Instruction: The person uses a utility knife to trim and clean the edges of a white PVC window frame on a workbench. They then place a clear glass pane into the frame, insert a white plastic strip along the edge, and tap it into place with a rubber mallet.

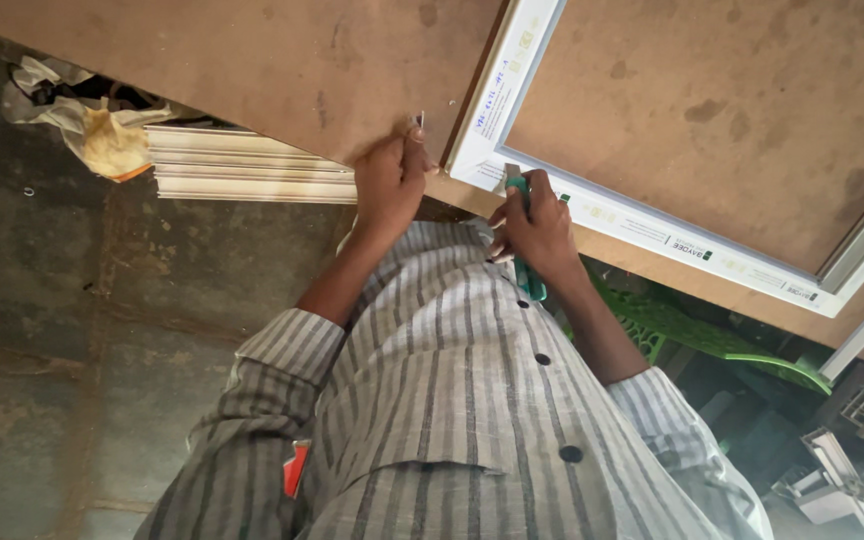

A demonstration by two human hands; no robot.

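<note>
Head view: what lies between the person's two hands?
A corner of the white frame, on the brown board, sits between left hand and right hand, in head view.

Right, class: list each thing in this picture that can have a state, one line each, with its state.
left hand: pinching a small metal piece at the edge of the brown board
right hand: closed around a green-handled tool, tip on the white frame
white frame: lying flat on the board
white strips: stacked under the board
green chair: partly hidden under the board
</note>
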